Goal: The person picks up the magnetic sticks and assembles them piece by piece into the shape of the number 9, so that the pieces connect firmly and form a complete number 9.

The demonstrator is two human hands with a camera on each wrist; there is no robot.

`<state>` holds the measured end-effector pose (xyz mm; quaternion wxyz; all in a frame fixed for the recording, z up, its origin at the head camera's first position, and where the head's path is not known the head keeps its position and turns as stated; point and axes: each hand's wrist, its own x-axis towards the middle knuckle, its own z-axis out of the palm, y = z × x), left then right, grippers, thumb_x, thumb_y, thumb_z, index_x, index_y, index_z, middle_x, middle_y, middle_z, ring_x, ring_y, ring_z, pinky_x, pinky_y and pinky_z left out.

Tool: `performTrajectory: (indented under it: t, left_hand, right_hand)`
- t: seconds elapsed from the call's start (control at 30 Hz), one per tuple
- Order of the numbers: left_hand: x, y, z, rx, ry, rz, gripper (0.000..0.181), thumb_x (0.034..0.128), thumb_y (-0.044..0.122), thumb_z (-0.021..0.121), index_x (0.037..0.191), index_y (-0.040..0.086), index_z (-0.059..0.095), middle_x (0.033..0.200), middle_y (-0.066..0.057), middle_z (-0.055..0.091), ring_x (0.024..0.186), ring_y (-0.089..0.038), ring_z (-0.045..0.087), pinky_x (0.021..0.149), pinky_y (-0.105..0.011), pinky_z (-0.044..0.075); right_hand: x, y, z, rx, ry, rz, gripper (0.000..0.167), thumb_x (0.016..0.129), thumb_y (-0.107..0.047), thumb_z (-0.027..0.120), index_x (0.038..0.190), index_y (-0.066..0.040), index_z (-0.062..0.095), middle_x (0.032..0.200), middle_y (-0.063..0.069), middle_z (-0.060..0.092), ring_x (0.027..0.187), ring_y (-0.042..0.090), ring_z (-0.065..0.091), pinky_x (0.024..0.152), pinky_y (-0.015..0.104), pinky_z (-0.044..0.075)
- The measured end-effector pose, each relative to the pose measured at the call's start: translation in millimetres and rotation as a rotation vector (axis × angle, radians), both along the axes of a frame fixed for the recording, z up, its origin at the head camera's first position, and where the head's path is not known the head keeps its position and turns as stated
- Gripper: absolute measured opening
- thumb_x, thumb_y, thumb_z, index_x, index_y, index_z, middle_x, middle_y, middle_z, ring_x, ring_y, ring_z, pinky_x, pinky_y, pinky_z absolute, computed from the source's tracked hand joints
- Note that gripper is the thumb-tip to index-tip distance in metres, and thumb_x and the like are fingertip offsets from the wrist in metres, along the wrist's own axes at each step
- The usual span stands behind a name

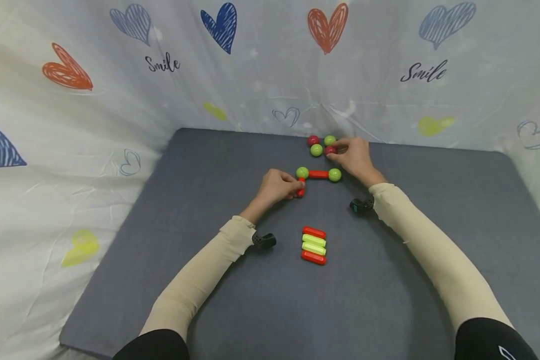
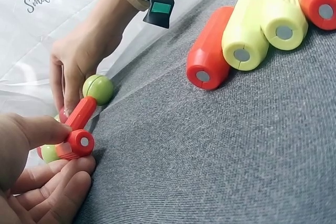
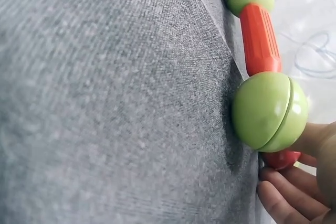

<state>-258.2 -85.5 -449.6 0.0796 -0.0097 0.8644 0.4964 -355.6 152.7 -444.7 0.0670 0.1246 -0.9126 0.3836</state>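
Note:
My left hand (image 1: 275,189) pinches a short red magnetic rod (image 1: 301,190) between thumb and fingers. At its far end sits a green ball (image 1: 302,172), from which a second red rod (image 1: 318,174) leads right to another green ball (image 1: 335,175). In the left wrist view, the held rod's end shows a grey metal disc (image 2: 84,141). Beyond this piece, my right hand (image 1: 354,156) has thumb and fingers around a dark red ball (image 1: 330,150). The right wrist view shows that ball (image 3: 281,159) partly hidden behind the nearer green ball (image 3: 265,111).
Next to the gripped ball lie another red ball (image 1: 313,140) and two green balls (image 1: 316,150). Nearer me, two yellow rods (image 1: 313,244) lie side by side between two red rods (image 1: 313,257). A heart-print cloth (image 1: 261,65) hangs behind the grey table (image 1: 234,310).

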Motion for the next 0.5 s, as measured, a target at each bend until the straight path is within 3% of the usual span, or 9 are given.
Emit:
performTrajectory:
  t: [0.3,0.5]
  left_hand:
    - [0.9,0.8,1.1,0.022,-0.004,0.001,0.020,0.0849,0.030,0.083,0.082,0.010,0.080,0.074,-0.001,0.072,0.062,-0.016,0.069,0.057,-0.028,0.056]
    - [0.8,1.6,-1.4,0.045,0.005,-0.002,0.019,0.0849,0.027,0.082,0.081,0.008,0.079,0.073,-0.003,0.072,0.063,-0.016,0.069,0.058,-0.028,0.057]
  right_hand:
    - [10.4,23.3,1.9,-0.008,0.053,-0.041,0.030,0.084,-0.015,0.082,0.110,-0.002,0.076,0.098,0.017,0.074,0.086,0.029,0.071,0.067,0.029,0.050]
    - [33.7,48.4,2.4,0.010,0.073,-0.092,0.031,0.083,-0.018,0.084,0.109,-0.004,0.077,0.095,0.017,0.074,0.084,0.029,0.072,0.064,0.025,0.048]
